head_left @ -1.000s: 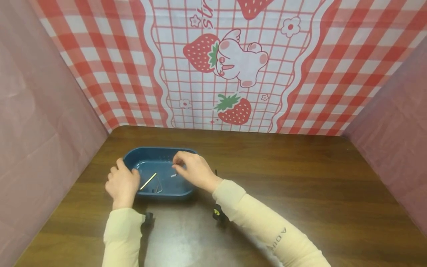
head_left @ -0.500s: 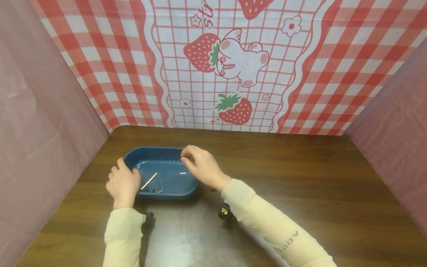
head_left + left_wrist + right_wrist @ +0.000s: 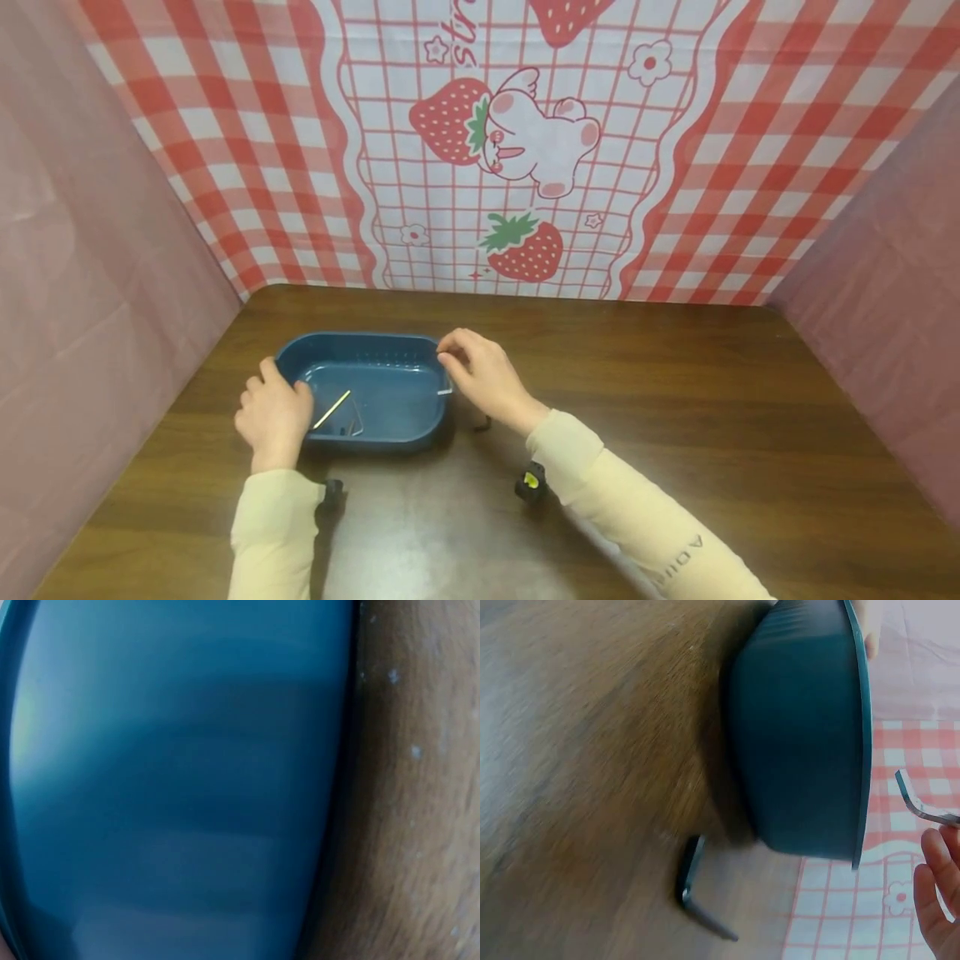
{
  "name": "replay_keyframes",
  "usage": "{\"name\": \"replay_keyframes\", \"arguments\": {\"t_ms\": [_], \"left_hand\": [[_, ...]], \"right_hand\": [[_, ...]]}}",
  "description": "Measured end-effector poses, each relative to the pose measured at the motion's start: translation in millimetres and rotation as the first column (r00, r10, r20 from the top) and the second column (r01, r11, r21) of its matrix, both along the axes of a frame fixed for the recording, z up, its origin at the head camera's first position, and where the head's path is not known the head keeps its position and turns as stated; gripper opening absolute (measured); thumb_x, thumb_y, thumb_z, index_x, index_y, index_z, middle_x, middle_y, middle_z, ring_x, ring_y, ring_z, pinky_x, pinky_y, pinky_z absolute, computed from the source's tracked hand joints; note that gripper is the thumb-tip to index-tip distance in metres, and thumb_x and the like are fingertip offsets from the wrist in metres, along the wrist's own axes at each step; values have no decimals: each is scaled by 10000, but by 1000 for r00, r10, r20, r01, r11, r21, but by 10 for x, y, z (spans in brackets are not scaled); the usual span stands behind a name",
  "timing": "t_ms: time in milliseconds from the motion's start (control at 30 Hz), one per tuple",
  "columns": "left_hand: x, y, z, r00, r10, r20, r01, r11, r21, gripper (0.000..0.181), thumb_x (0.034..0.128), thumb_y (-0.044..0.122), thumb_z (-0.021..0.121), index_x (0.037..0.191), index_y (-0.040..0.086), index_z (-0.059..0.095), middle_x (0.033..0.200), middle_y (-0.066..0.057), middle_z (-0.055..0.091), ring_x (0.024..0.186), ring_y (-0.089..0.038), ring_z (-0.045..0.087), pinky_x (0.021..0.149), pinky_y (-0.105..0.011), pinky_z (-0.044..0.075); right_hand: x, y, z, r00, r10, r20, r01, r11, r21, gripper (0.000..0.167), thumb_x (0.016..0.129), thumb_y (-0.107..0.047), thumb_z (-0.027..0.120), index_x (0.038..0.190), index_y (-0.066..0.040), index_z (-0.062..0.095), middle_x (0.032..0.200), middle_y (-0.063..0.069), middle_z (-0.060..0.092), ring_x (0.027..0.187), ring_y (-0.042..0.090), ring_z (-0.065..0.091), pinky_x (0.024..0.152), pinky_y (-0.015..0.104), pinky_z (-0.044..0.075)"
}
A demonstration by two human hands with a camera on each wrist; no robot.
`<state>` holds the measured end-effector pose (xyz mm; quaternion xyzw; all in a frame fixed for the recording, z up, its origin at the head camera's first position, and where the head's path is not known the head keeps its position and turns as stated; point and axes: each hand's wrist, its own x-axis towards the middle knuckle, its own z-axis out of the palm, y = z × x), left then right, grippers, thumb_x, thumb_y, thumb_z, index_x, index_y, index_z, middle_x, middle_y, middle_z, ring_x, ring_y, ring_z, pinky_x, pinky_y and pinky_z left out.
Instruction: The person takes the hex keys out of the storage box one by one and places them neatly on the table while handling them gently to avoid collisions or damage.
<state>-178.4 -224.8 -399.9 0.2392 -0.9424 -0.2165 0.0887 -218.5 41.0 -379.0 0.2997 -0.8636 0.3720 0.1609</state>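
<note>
My left hand (image 3: 273, 414) grips the left rim of a blue plastic basin (image 3: 375, 442), thumb inside; the left wrist view shows only the basin's outer wall (image 3: 187, 780) and wood. Over the basin's right rim, my right hand (image 3: 486, 373) pinches a silver L-shaped hex key (image 3: 915, 802), its bent end pointing away from the fingers. Inside the basin lie a gold-coloured rod (image 3: 332, 409), a thin silver bent key (image 3: 358, 421) and a small dark piece too small to tell. On the table right of the basin lies a dark hex key (image 3: 685, 889).
The brown wooden table (image 3: 675, 400) extends to the right of the basin and in front of it. A strawberry-patterned cloth (image 3: 540, 150) hangs behind it, with pink cloths (image 3: 112, 208) at both sides. Small black devices sit under both wrists.
My right hand has moved to the right, carrying the silver hex key from over the basin's inside to its right rim. My left hand keeps its grip on the basin.
</note>
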Motion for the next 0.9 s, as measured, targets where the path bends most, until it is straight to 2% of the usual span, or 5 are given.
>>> {"name": "replay_keyframes", "arguments": {"t_ms": [133, 333, 533, 700, 900], "left_hand": [[2, -10, 0, 1000, -1, 7, 1, 1000, 2, 566, 891, 252, 411, 1346, -42, 247, 1215, -363, 402, 1052, -514, 422, 815, -602, 360], [6, -5, -18, 1000, -3, 13, 3, 1000, 14, 569, 890, 252, 407, 1350, -39, 245, 1221, -360, 396, 1057, -514, 415, 815, -604, 355], [-11, -8, -14, 1000, -7, -10, 7, 1000, 1, 558, 886, 249, 414, 1340, -36, 259, 1204, -358, 410, 1045, -514, 425, 806, -605, 357], [-29, -5, -20, 1000, -15, -9, 15, 1000, 5, 561, 883, 251, 414, 1346, -25, 258, 1213, -359, 407, 1058, -517, 421, 809, -608, 353], [-27, -17, -16, 1000, -8, 3, 8, 1000, 15, 565, 884, 248, 410, 1356, -18, 250, 1227, -354, 399, 1069, -516, 414, 820, -608, 347]], "right_hand": [[2, 116, -30, 999, -13, 48, 14, 1000, -4, 45, 877, -143, 579, 908, -126, 605, 854, -46, 621, 746, 64, 557, 686, 264, 487], [-41, 303, -116, 990, -67, 126, 57, 995, 79, 62, 881, -132, 569, 922, -120, 615, 837, -35, 637, 711, 72, 547, 663, 265, 462], [-76, 418, -200, 969, -92, 229, 54, 984, 168, 91, 888, -144, 555, 937, -97, 616, 820, -13, 647, 701, 85, 560, 655, 283, 468], [-59, 482, -235, 956, -134, 260, 71, 969, 236, 66, 875, -145, 572, 909, -116, 621, 783, -33, 633, 665, 77, 548, 628, 283, 462], [-19, 514, -255, 944, -145, 295, 54, 954, 295, 64, 876, -154, 564, 903, -123, 613, 759, -20, 623, 599, 87, 504, 568, 265, 431]]}}
